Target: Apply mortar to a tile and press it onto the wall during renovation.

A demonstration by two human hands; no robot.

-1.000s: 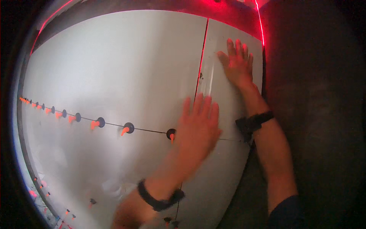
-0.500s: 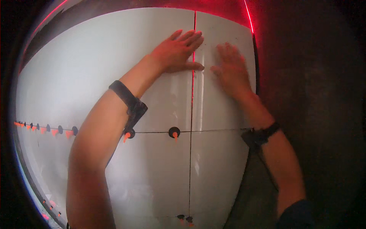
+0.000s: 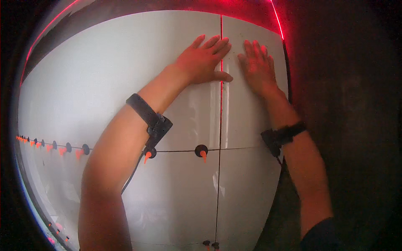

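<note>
Glossy white tiles (image 3: 113,54) fill most of the view, with a red laser line along the upper vertical seam (image 3: 221,27). My left hand (image 3: 201,60) lies with fingers spread on the upper tile, its fingertips and thumb at that seam. My right hand (image 3: 257,69) rests open on the narrow tile to the right (image 3: 249,117), fingers pointing up. Both forearms wear black straps with small devices. Neither hand holds anything. Orange tile-levelling clips with black discs (image 3: 201,150) stand along the horizontal seam below my left hand.
Further orange clips (image 3: 65,149) run leftward along the seam, with others at the lower tile joints. A dark wall surface (image 3: 347,117) borders the tiles on the right. Red laser lines (image 3: 276,19) cross the dark strip along the top and upper left.
My left hand has moved up from below the seam's middle to the upper tile. My right hand dipped slightly and shifted back up. The view has shifted, bringing the clip row lower on the left.
</note>
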